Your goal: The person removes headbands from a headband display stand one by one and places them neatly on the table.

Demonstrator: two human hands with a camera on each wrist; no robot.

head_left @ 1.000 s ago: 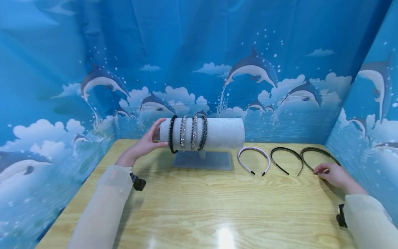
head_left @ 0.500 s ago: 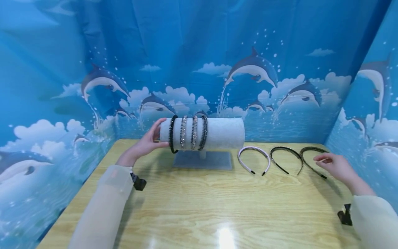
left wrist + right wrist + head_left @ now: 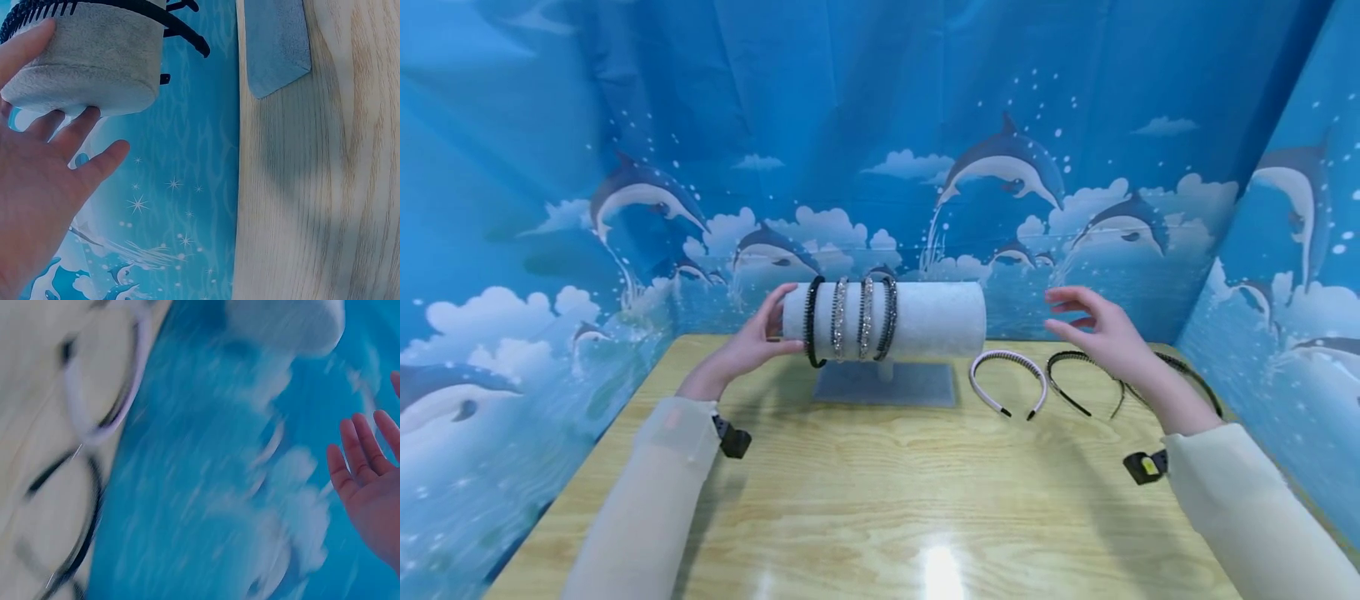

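A pale grey velvet headband stand (image 3: 940,318) with a flat base (image 3: 917,385) stands at the back of the table. Several headbands ride on the left half of its roll: a black one (image 3: 810,325), sparkly silver ones (image 3: 838,321) and a dark beaded one (image 3: 890,317). My left hand (image 3: 748,346) holds the roll's left end, its thumb on the front near the black headband; in the left wrist view other fingertips (image 3: 87,115) touch the end face. My right hand (image 3: 1101,333) hovers right of the roll, fingers apart, holding nothing.
On the table (image 3: 880,483) right of the stand lie a lilac headband (image 3: 977,379), a dark one (image 3: 1067,402) and another dark one (image 3: 1198,375), partly hidden by my right arm. A blue dolphin-print curtain (image 3: 865,167) rises behind the table.
My right hand has let go of the far-right headband, lifted off the table and moved left toward the roll, its fingers spreading. The left hand keeps its place on the roll.
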